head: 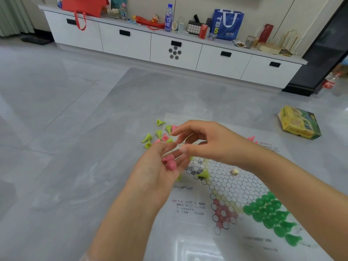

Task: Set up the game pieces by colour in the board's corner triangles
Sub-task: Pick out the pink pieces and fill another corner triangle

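Note:
A thin plastic game board (235, 185) printed with hexagon cells lies on the floor. Several dark green pieces (271, 213) fill its near right triangle. My left hand (163, 166) is cupped palm up and holds pink pieces (170, 162). My right hand (205, 142) hovers just above it, thumb and fingers pinching a small clear plastic wrapper (183, 145). Loose lime green pieces (159, 133) and a few pink ones lie in a heap beyond my hands. One lime piece (203, 174) lies on the board's cells. A pink piece (251, 138) peeks out behind my right wrist.
A yellow-green game box (299, 122) lies on the floor at the right. A small beige bead (234, 171) rests on the board. A long white cabinet (175, 49) with bottles and bags runs along the far wall. A drink bottle (329, 83) stands beside a dark unit.

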Demonstrator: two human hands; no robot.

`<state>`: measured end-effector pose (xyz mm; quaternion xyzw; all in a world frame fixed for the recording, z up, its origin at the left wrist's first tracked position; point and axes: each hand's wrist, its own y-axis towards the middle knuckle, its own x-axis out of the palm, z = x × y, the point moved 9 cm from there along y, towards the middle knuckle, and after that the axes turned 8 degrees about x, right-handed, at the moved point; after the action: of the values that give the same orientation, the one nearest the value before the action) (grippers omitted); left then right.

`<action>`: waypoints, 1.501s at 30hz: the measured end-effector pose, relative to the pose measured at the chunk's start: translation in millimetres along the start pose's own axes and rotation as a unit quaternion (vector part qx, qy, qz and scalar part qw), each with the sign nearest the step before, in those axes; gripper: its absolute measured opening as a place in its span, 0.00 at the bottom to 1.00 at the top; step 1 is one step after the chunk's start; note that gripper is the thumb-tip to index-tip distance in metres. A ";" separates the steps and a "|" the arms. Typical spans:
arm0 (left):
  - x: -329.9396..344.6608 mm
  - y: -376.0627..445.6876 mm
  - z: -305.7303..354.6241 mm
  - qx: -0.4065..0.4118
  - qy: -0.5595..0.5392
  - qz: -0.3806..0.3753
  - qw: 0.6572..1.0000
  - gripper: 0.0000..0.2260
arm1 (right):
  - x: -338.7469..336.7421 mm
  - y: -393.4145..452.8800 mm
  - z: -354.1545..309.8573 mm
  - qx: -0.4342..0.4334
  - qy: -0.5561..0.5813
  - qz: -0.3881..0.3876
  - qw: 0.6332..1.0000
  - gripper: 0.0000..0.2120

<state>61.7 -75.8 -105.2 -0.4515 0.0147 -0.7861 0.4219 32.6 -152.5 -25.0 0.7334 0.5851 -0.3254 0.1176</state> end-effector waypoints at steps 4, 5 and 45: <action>-4.7 -1.9 1.8 -0.004 0.009 0.015 1.000 0.06 | -35.9 12.1 52.9 0.096 -0.138 0.132 0.977 0.07; -6.1 -2.1 2.5 -0.005 0.013 0.016 1.000 0.07 | -35.6 15.3 68.0 0.123 -0.204 0.131 0.962 0.09; 26.3 -34.9 -61.6 -0.029 0.210 -0.123 0.969 0.16 | 10.0 -90.3 45.3 0.023 -0.001 0.233 0.972 0.10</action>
<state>-11.7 -93.3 -109.2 -0.2863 0.0702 -0.9085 0.2961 -66.2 -143.8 -46.7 0.8518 0.3904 -0.3029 0.1739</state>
